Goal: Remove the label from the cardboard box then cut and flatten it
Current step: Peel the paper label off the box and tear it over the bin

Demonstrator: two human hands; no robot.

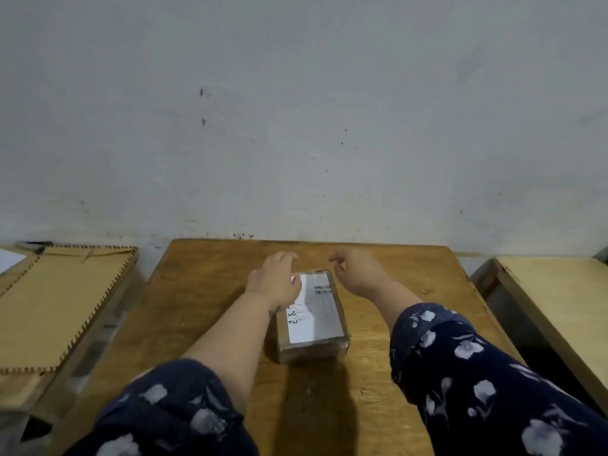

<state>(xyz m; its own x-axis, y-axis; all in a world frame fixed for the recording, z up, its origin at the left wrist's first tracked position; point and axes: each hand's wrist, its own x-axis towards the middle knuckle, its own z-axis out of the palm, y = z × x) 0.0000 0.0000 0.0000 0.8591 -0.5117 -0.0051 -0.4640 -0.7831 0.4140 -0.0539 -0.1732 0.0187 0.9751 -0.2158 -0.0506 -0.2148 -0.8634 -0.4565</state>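
A small brown cardboard box [309,348] wrapped in clear tape sits in the middle of the wooden table [204,291]. A white shipping label [314,311] with barcodes covers its top. My left hand [276,279] rests over the box's far left corner, fingers spread, thumb on the label's edge. My right hand [357,271] hovers just right of the box's far end, fingers loosely curled and apart, touching nothing. The far left corner of the box is hidden under my left hand.
A flat sheet of corrugated cardboard [56,301] lies on a surface to the left. Another pale wooden surface [559,307] stands to the right, with a dark gap between it and the table. A grey wall [296,126] rises right behind the table.
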